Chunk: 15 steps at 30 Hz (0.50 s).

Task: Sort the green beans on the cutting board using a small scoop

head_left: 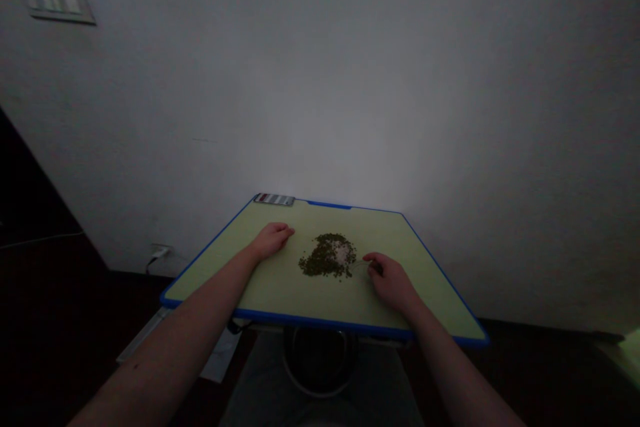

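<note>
A loose pile of small green-brown grains [320, 258] lies on the pale yellow board, with a whitish patch [342, 253] on its right side. My right hand [389, 280] is at the pile's right edge, its fingers closed around a thin metal utensil [361, 263], which looks like a spoon. The utensil's tip reaches the pile; too dim to make out its shape. To the left of the pile, my left hand [273, 240] rests on the board with fingers curled together, apart from the grains. I see nothing in it.
The blue-rimmed board table [310, 300] stands against a grey wall. A phone [274, 199] lies at its far left corner. Below the near edge, a dark round bowl [320, 360] sits at my lap. Wall switches [57, 3] and a plugged socket [161, 251] are on the left.
</note>
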Available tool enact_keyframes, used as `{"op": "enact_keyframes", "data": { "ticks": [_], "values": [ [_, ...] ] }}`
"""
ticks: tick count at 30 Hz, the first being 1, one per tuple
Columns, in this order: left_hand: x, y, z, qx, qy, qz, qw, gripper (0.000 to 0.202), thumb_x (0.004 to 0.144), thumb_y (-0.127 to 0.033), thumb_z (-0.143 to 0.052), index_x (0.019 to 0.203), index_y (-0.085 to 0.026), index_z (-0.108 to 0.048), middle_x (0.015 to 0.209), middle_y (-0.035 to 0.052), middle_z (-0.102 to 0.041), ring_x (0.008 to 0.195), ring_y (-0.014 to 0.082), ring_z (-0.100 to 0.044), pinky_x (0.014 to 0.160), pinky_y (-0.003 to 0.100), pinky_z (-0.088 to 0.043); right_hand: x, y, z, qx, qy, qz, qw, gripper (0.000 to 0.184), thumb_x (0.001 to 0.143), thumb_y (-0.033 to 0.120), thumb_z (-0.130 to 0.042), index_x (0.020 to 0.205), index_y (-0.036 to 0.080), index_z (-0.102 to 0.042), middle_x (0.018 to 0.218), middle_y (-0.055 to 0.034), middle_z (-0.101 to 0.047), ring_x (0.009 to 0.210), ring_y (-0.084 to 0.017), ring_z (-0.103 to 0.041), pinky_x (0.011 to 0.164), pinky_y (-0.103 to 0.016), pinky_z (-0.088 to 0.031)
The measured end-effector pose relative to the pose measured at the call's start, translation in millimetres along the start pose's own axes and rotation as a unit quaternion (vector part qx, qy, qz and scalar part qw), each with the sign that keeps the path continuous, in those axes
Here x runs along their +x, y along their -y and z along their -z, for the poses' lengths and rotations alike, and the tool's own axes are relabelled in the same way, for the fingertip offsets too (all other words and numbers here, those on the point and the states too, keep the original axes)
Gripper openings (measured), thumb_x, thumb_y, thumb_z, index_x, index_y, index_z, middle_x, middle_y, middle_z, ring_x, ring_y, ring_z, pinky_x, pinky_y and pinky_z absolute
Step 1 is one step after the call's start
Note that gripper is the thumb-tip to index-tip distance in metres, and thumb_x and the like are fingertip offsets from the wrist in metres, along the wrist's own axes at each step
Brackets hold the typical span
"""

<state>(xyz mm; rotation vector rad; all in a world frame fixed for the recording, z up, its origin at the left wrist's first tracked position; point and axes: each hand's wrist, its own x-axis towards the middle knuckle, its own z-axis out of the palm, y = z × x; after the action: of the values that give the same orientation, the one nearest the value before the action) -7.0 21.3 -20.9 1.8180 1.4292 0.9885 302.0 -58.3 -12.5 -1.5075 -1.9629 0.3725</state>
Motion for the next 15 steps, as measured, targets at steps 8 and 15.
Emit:
{"op": "enact_keyframes", "data": {
  "ticks": [8, 15],
  "values": [
    [1.4, 0.5, -0.9, -0.016, 0.006, 0.001, 1.0, 0.039, 0.069, -0.05, -0.043, 0.049, -0.017, -0.044, 0.039, -0.0044, -0.039, 0.038, 0.0083, -0.034, 0.044, 0.023, -0.027, -6.3, -2.8, 2.0, 0.016, 0.008, 0.016, 1.0, 0.027, 0.071, 0.018, -0.042, 0.094, 0.018, -0.057, 0.067, 0.0001, -0.057, 0.062, -0.013, -0.051, 0.061, -0.024, -0.037],
    [1.3, 0.7, -2.0, -0.032, 0.008, 0.004, 0.999, 0.039, 0.069, -0.051, -0.044, 0.05, -0.017, -0.042, 0.038, -0.0049, -0.038, 0.037, 0.008, -0.033, 0.042, 0.023, -0.026, -1.3, 0.4, 1.6, 0.01, -0.002, 0.011, 1.0, 0.029, 0.071, 0.017, -0.042, 0.097, 0.019, -0.056, 0.071, -0.0006, -0.058, 0.066, -0.013, -0.052, 0.064, -0.025, -0.038]
  ]
}}
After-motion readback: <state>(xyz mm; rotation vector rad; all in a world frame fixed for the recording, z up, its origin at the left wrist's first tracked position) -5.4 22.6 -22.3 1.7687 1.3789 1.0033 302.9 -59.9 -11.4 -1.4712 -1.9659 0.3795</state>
